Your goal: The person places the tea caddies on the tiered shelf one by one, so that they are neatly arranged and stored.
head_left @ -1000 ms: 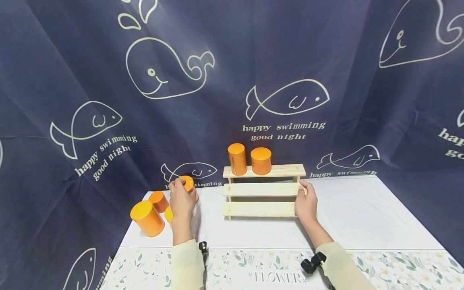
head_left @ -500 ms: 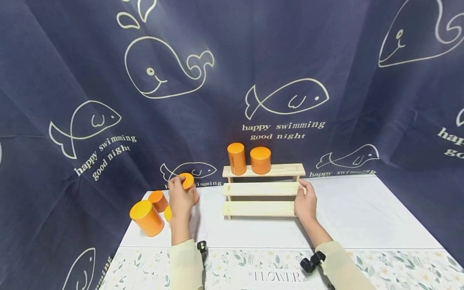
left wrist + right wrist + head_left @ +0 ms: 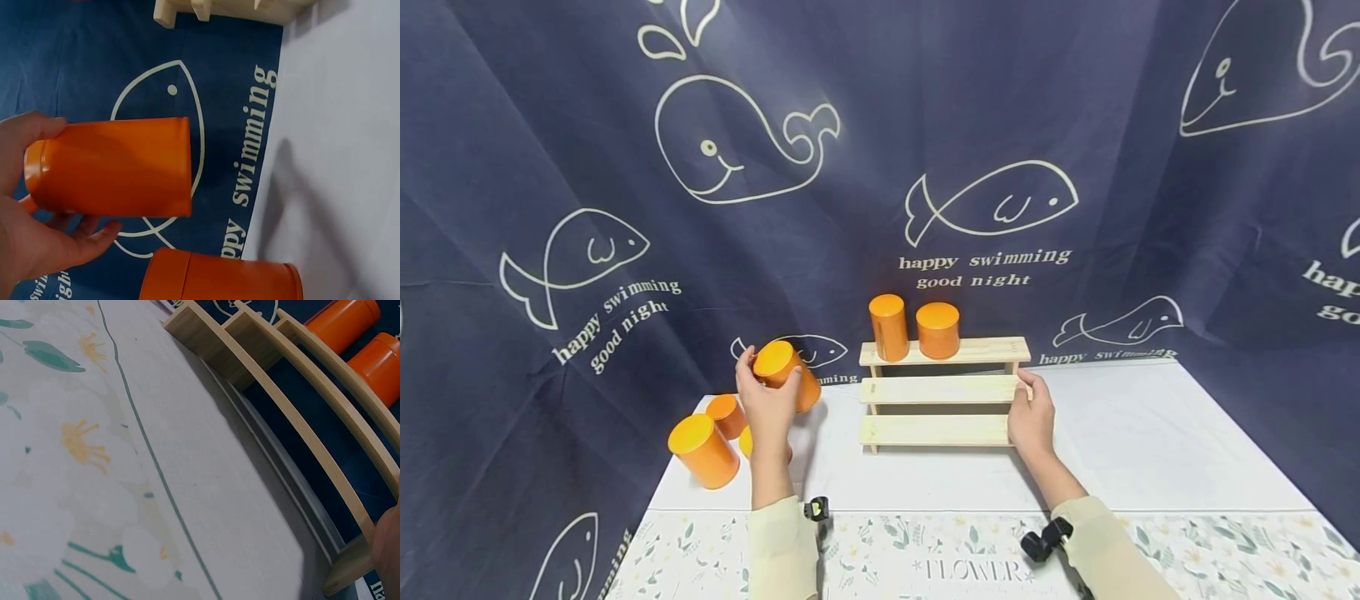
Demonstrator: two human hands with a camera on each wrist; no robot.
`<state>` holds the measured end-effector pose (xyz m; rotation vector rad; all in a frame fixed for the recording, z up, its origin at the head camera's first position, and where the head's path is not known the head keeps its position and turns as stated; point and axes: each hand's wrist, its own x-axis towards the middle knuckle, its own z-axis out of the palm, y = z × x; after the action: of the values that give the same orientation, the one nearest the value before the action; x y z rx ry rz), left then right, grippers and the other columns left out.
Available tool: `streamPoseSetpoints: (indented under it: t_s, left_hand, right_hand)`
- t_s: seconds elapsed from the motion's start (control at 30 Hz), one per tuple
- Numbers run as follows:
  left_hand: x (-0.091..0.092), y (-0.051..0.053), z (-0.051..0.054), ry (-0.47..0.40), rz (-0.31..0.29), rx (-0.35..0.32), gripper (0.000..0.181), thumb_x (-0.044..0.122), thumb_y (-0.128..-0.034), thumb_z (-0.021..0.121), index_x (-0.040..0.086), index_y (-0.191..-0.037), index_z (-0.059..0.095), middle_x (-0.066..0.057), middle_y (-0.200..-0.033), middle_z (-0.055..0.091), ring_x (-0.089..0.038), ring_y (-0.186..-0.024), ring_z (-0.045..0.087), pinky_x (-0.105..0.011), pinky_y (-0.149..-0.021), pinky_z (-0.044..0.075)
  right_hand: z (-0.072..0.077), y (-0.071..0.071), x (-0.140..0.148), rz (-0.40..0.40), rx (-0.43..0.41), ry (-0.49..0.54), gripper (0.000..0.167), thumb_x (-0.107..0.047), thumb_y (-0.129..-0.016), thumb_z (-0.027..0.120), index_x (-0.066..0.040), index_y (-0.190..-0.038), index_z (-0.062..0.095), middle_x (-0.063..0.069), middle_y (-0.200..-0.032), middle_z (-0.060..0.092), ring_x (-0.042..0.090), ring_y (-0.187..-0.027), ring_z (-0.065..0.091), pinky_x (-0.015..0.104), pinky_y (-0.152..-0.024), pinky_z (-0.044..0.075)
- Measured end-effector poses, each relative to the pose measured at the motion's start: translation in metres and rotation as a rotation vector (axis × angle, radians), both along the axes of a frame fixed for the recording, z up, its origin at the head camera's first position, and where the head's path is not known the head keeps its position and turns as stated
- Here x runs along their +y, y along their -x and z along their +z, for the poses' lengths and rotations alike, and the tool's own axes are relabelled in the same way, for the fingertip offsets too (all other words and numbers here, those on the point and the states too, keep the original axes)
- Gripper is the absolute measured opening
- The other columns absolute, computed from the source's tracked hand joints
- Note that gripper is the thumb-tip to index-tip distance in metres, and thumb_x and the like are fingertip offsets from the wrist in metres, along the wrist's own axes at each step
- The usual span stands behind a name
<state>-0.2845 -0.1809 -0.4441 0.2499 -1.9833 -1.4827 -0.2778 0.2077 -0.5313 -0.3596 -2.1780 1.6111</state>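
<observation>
An orange canister is gripped near its lid by the left hand; in the left wrist view this canister is held between the thumb and fingers of the left hand, above the table. The right hand grips the right end of a three-tier wooden rack. In the right wrist view, part of the right hand shows at the rack. On the top tier stand a tall orange canister and a shorter one.
Left of the left hand stand a large orange canister and a small one; another is partly hidden behind that hand. A dark blue curtain hangs behind the white table, whose front strip is floral.
The left hand has lifted and tilted its canister, uncovering more of the canister low beside the wrist. The right hand and rack stay in place.
</observation>
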Motion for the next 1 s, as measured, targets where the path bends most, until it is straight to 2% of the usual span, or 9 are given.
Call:
streamPoseSetpoints:
  t_s: [0.17, 0.33, 0.47, 0.57, 0.67, 0.73, 0.8, 0.9, 1.0]
  left_hand:
    - [-0.002, 0.0, 0.008, -0.178, -0.022, -0.01, 0.091, 0.02, -0.0883, 0.083, 0.019, -0.163, 0.031, -0.014, -0.165, 0.041, -0.03, -0.152, 0.044, -0.049, -0.13, 0.034]
    - [-0.001, -0.006, 0.023, -0.336, -0.077, -0.029, 0.088, 0.021, -0.0937, 0.077, 0.023, -0.165, 0.025, -0.012, -0.164, 0.045, -0.026, -0.146, 0.049, -0.044, -0.129, 0.038]
    - [0.002, -0.008, 0.032, -0.432, -0.087, -0.065, 0.082, 0.027, -0.0988, 0.069, 0.025, -0.165, 0.022, -0.013, -0.161, 0.047, -0.026, -0.14, 0.052, -0.042, -0.127, 0.04]
    - [0.003, -0.009, 0.036, -0.491, -0.08, -0.094, 0.074, 0.032, -0.1021, 0.061, 0.025, -0.165, 0.022, -0.013, -0.161, 0.044, -0.025, -0.139, 0.05, -0.04, -0.128, 0.038]
    - [0.003, -0.009, 0.039, -0.617, -0.102, -0.079, 0.067, 0.033, -0.104, 0.054, 0.025, -0.163, 0.024, -0.009, -0.154, 0.043, -0.022, -0.135, 0.05, -0.036, -0.123, 0.04]
    - [0.002, -0.01, 0.04, -0.725, -0.149, -0.045, 0.061, 0.033, -0.1055, 0.05, 0.023, -0.161, 0.026, -0.004, -0.147, 0.044, -0.02, -0.131, 0.05, -0.035, -0.119, 0.042]
    - [0.0, -0.01, 0.041, -0.861, -0.225, -0.011, 0.054, 0.035, -0.1067, 0.047, 0.02, -0.156, 0.029, 0.0, -0.14, 0.045, -0.018, -0.129, 0.05, -0.033, -0.116, 0.042]
    - [-0.001, -0.012, 0.041, -1.02, -0.326, 0.001, 0.047, 0.041, -0.1079, 0.04, 0.02, -0.149, 0.032, 0.003, -0.136, 0.047, -0.016, -0.129, 0.049, -0.031, -0.113, 0.043]
    - [-0.001, -0.013, 0.041, -1.16, -0.371, 0.019, 0.048, 0.048, -0.1081, 0.039, 0.022, -0.148, 0.036, 0.003, -0.137, 0.049, -0.017, -0.129, 0.052, -0.03, -0.109, 0.049]
  right_hand:
    - [0.001, 0.0, 0.0, -0.004, 0.014, -0.001, 0.042, -0.016, -0.113, 0.035, -0.004, -0.151, 0.049, 0.022, -0.16, 0.048, 0.042, -0.157, 0.036, 0.058, -0.13, 0.028]
    - [0.002, 0.0, 0.0, -0.007, 0.033, 0.003, 0.041, -0.016, -0.113, 0.037, -0.004, -0.15, 0.051, 0.021, -0.16, 0.049, 0.041, -0.156, 0.038, 0.057, -0.129, 0.029]
    - [0.003, 0.0, 0.0, -0.015, 0.041, 0.006, 0.041, -0.015, -0.113, 0.038, -0.005, -0.15, 0.052, 0.021, -0.16, 0.05, 0.041, -0.155, 0.039, 0.057, -0.129, 0.03]
    - [0.003, 0.0, -0.001, -0.016, 0.047, 0.009, 0.04, -0.014, -0.113, 0.038, -0.004, -0.149, 0.052, 0.021, -0.159, 0.051, 0.041, -0.155, 0.039, 0.057, -0.128, 0.031]
    - [0.002, 0.0, -0.001, -0.013, 0.05, 0.009, 0.04, -0.014, -0.112, 0.038, -0.004, -0.149, 0.052, 0.021, -0.159, 0.051, 0.041, -0.155, 0.039, 0.057, -0.128, 0.03]
    - [0.003, 0.0, -0.001, -0.009, 0.053, 0.01, 0.04, -0.014, -0.113, 0.038, -0.003, -0.149, 0.052, 0.022, -0.159, 0.051, 0.042, -0.155, 0.039, 0.058, -0.128, 0.03]
    - [0.003, -0.001, -0.001, -0.008, 0.054, 0.008, 0.041, -0.014, -0.113, 0.038, -0.003, -0.149, 0.052, 0.022, -0.159, 0.05, 0.042, -0.155, 0.039, 0.058, -0.128, 0.03]
    - [0.003, -0.001, -0.001, -0.006, 0.053, 0.005, 0.041, -0.014, -0.113, 0.037, -0.003, -0.149, 0.051, 0.022, -0.159, 0.05, 0.042, -0.155, 0.039, 0.058, -0.129, 0.03]
    - [0.002, -0.002, -0.001, -0.007, 0.049, 0.001, 0.041, -0.014, -0.113, 0.037, -0.003, -0.15, 0.051, 0.022, -0.159, 0.05, 0.042, -0.155, 0.038, 0.057, -0.129, 0.029]
